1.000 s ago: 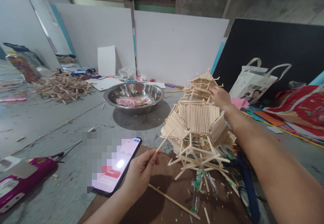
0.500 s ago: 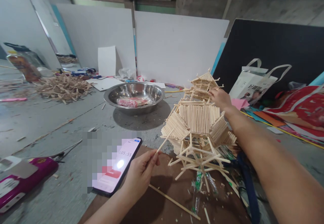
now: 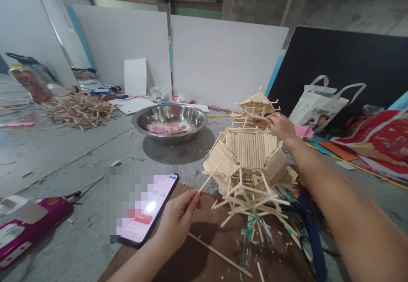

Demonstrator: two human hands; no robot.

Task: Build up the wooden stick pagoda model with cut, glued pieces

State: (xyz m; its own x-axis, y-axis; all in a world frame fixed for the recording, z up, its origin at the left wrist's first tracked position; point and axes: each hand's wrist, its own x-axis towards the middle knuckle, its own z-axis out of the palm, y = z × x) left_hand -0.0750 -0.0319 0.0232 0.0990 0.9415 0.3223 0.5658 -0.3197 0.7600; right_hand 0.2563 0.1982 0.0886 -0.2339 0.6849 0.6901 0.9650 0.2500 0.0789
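Observation:
In a pinch between thumb and fingertips, my left hand [image 3: 184, 209] holds a thin wooden stick [image 3: 208, 179], its far tip close to the side panel of a large stick-built model [image 3: 251, 150]. That model has sloping panels of sticks laid side by side and crossing struts below. Behind it stands a smaller pagoda-roofed stick model [image 3: 257, 101]. My right hand [image 3: 280, 125] reaches past the large model, its closed fingertips gripping the right edge of the small one. A long loose stick [image 3: 219, 254] lies on the brown board [image 3: 204, 222].
A phone [image 3: 149, 214] with a running timer lies left of my left hand. Beyond it stands a steel basin [image 3: 137, 124] with plastic-wrapped packets. Scissors [image 3: 314, 235] with dark blue handles lie at right. A purple power strip [image 3: 52, 218], stick pile [image 3: 83, 109] and paper bag [image 3: 314, 103] surround this.
The small pagoda model has turned and shifted slightly under my right hand, which has moved a little to the right. My left hand keeps its stick in nearly the same spot.

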